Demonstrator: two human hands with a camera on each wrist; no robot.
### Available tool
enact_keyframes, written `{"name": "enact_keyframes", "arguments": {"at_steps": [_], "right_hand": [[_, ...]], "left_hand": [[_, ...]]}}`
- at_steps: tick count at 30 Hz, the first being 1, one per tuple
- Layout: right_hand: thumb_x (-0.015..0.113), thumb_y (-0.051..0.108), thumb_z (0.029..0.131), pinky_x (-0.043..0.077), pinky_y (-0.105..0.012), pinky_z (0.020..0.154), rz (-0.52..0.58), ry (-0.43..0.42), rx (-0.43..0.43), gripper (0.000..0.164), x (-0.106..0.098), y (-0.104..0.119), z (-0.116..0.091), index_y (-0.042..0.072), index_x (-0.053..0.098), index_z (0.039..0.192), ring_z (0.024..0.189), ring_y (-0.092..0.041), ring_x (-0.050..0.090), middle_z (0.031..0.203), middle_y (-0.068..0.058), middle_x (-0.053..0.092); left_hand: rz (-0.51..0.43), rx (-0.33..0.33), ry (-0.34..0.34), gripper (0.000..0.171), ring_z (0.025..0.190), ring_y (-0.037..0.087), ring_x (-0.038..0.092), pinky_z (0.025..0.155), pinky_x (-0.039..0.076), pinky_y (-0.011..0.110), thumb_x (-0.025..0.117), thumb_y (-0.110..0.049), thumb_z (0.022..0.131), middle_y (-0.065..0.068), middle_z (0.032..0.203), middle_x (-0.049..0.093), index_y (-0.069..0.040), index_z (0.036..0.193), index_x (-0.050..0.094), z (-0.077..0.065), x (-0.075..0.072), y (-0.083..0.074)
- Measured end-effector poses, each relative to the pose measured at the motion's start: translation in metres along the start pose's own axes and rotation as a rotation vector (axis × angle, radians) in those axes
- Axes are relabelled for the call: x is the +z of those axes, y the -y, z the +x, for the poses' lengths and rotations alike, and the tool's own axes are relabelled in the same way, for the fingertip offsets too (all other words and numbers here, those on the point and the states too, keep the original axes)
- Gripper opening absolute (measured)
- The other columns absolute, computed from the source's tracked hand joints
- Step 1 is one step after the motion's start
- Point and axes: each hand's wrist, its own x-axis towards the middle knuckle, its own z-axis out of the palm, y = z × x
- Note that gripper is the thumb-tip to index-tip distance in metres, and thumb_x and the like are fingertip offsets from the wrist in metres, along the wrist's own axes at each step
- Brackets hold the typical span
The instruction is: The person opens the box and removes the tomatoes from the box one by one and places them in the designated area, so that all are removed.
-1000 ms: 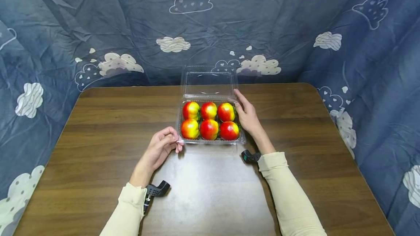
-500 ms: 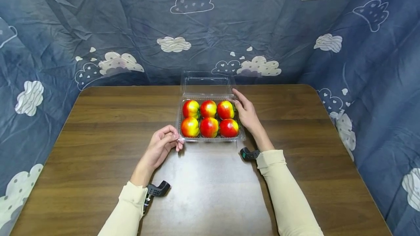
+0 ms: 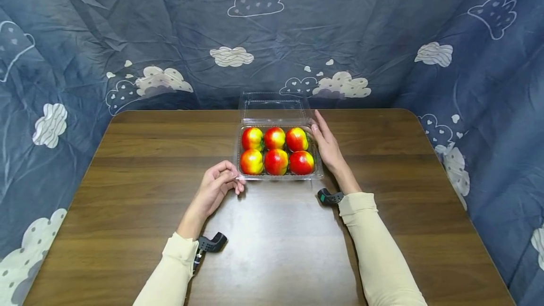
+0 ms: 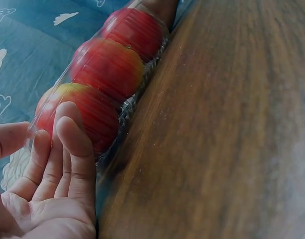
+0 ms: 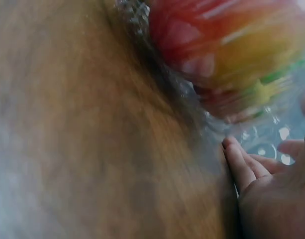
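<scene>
A clear plastic clamshell container [image 3: 278, 177] sits on the table toward its far edge, its lid [image 3: 276, 110] raised and leaning back. Two rows of shiny red-and-yellow apples [image 3: 276, 162] fill its base. My left hand [image 3: 217, 184] pinches the near left corner of the rim between thumb and forefinger; in the left wrist view the other fingers [image 4: 82, 159] rest curled under that corner. My right hand [image 3: 330, 150] lies along the container's right side with fingers extended, the fingertips by the hinge end. Motion blurs the right wrist view, where green shows beside an apple [image 5: 232, 40].
The brown wooden table [image 3: 140, 178] has a far edge just behind the container. A blue cloth [image 3: 263, 37] with white clouds hangs behind it and at the sides. Small black cameras [image 3: 212, 243] are strapped to both wrists.
The lid has tipped further back from its more upright stance. My right hand has shifted slightly right from the container's side. My left hand keeps its pinch, and the head view has turned slightly left.
</scene>
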Motion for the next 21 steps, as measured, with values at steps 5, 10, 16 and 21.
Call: {"name": "enact_keyframes", "arguments": {"at_steps": [5,10,16,21], "right_hand": [[0.039,0.038,0.114,0.030,-0.050,0.129,0.043,-0.009,0.020,0.063,0.000,0.001,-0.005,0.019,0.016,0.170,0.145,-0.039,0.052,0.170,-0.015,0.035],[0.042,0.023,0.114,0.037,-0.049,0.123,0.134,0.000,0.005,0.061,-0.001,0.024,-0.015,0.001,0.019,0.167,0.147,-0.041,0.048,0.168,-0.023,0.034],[0.044,0.020,0.113,0.041,-0.040,0.121,0.110,0.004,-0.010,0.060,-0.003,0.029,-0.024,-0.001,0.022,0.165,0.147,-0.042,0.048,0.168,-0.024,0.034],[0.043,0.021,0.114,0.043,-0.022,0.117,0.097,-0.002,-0.046,0.059,-0.001,0.002,-0.028,0.002,0.022,0.166,0.146,-0.042,0.048,0.168,-0.021,0.035]], "left_hand": [[0.010,0.028,0.019,0.013,0.071,0.020,0.070,0.065,0.059,0.027,0.049,0.004,0.104,0.012,0.088,0.076,-0.002,0.099,0.059,-0.001,-0.002,0.001],[0.097,0.079,0.009,0.009,0.067,0.020,0.070,0.061,0.059,0.026,0.052,0.001,0.106,0.016,0.085,0.074,0.001,0.099,0.058,0.002,-0.003,0.002],[0.223,0.111,-0.050,0.016,0.062,0.021,0.069,0.056,0.059,0.027,0.056,-0.002,0.106,0.027,0.082,0.071,0.012,0.098,0.055,0.005,-0.002,0.003],[0.237,0.123,-0.080,0.013,0.060,0.021,0.068,0.055,0.059,0.027,0.058,0.001,0.105,0.018,0.080,0.071,0.012,0.097,0.055,0.007,-0.005,0.003]]}}
